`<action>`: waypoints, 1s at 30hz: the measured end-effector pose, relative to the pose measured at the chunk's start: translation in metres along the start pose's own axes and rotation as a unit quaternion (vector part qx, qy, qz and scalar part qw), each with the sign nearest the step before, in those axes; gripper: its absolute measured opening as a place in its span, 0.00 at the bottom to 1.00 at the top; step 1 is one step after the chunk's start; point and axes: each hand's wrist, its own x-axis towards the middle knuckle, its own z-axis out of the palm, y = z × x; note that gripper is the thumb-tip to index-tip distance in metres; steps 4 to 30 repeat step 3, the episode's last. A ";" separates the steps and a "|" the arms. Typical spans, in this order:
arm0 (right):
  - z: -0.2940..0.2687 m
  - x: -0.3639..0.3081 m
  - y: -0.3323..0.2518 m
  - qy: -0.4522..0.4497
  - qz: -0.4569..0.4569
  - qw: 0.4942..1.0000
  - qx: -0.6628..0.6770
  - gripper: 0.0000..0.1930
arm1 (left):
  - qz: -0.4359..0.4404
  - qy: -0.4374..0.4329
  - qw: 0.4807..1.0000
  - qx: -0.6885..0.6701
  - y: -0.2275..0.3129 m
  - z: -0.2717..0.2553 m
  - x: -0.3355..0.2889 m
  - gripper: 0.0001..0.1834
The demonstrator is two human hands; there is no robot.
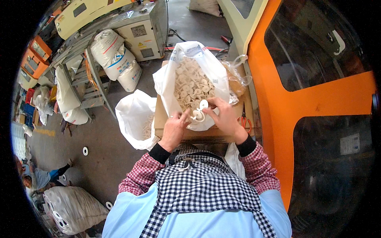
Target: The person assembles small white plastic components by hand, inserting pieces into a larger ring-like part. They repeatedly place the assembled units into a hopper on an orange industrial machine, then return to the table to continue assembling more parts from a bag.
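An open white bag full of small white plastic parts with round disc heads stands in front of me. Over its near edge, my right hand pinches a joined white plastic piece with discs between thumb and fingers. My left hand is closed just left of that piece, fingers curled and fingertips pointing towards it. Whether those fingertips grip a bit of it is too small to tell. Red-handled snips lie right of my right hand.
A cardboard surface carries the bag. At its left stands a second white bag with thin pale scraps inside. A clear plastic bag lies at the right, beside an orange machine. Stacked white sacks stand further left; another person is at far left.
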 end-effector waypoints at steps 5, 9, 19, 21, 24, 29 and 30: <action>0.016 -0.009 -0.011 0.026 -0.065 0.997 -0.029 0.21 | -0.006 0.163 0.987 0.015 0.011 -0.003 0.007 0.16; 0.016 -0.009 -0.011 0.026 -0.065 0.997 -0.029 0.21 | -0.006 0.163 0.987 0.015 0.011 -0.003 0.007 0.16; 0.016 -0.009 -0.011 0.026 -0.065 0.997 -0.029 0.21 | -0.006 0.163 0.987 0.015 0.011 -0.003 0.007 0.16; 0.016 -0.009 -0.011 0.026 -0.065 0.997 -0.029 0.21 | -0.006 0.163 0.987 0.015 0.011 -0.003 0.007 0.16; 0.016 -0.009 -0.011 0.026 -0.065 0.997 -0.029 0.21 | -0.006 0.163 0.987 0.015 0.011 -0.003 0.007 0.16; 0.016 -0.009 -0.011 0.026 -0.065 0.997 -0.029 0.21 | -0.006 0.163 0.987 0.015 0.011 -0.003 0.007 0.16; 0.016 -0.009 -0.011 0.026 -0.065 0.997 -0.029 0.21 | -0.006 0.163 0.987 0.015 0.011 -0.003 0.007 0.16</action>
